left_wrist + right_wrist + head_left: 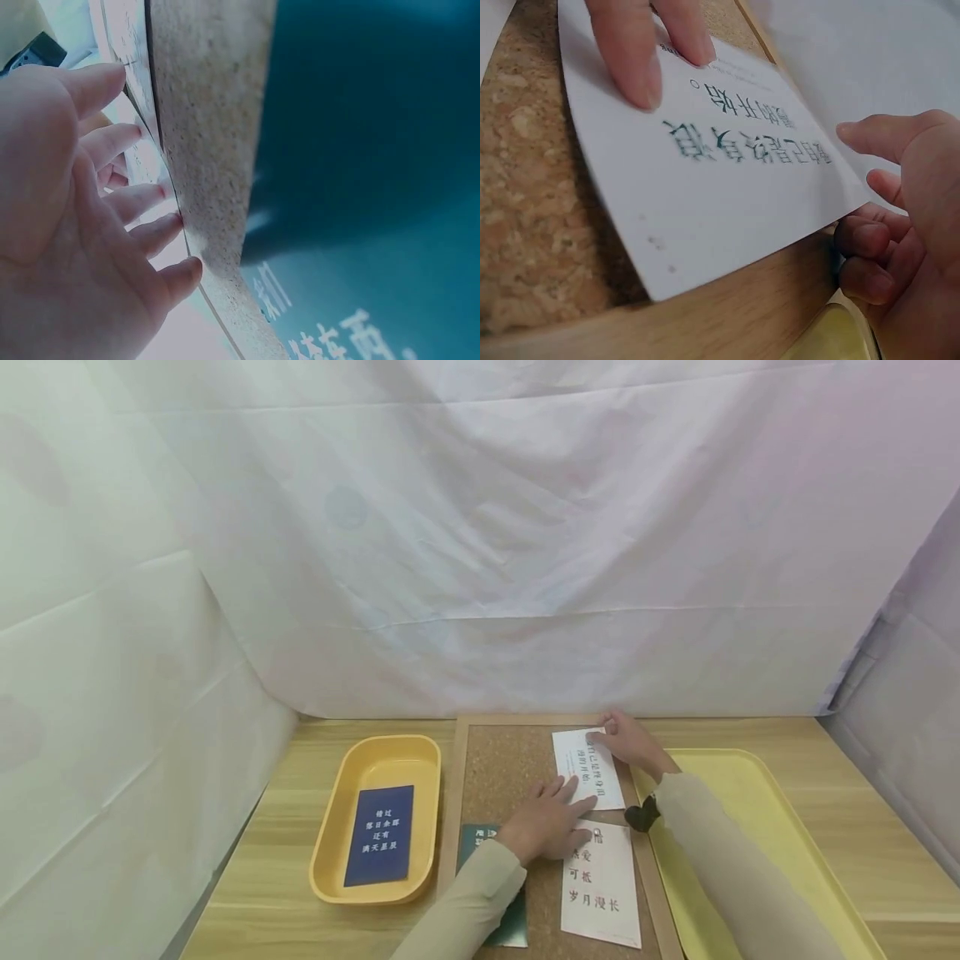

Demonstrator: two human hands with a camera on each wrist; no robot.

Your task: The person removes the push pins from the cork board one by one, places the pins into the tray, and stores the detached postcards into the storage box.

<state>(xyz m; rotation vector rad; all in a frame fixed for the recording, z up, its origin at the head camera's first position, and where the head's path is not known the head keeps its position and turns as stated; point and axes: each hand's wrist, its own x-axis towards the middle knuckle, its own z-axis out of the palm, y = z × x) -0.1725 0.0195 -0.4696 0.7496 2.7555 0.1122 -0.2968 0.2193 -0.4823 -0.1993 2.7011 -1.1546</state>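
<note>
A white card (590, 770) with dark lettering lies on the upper right of a wood-framed cork board (510, 760). My left hand (551, 818) rests with spread, fairly straight fingers on its lower part; the thumb reaches a second white card (600, 893) with red lettering below. At the upper card's top right corner, my right hand (628, 743) lays its thumb (862, 133) over the edge, other fingers curled beside and below it, pinching the corner. A small shiny spot marks the lower card's top. Partly under my left forearm is a dark green card (513, 918).
Left of the board stands an orange-yellow tray (324, 852) holding a dark blue card (380, 835) with white writing. A larger pale yellow tray (720, 827) lies to the right, under my right forearm. White cloth (525, 568) hangs behind the wooden table (247, 868).
</note>
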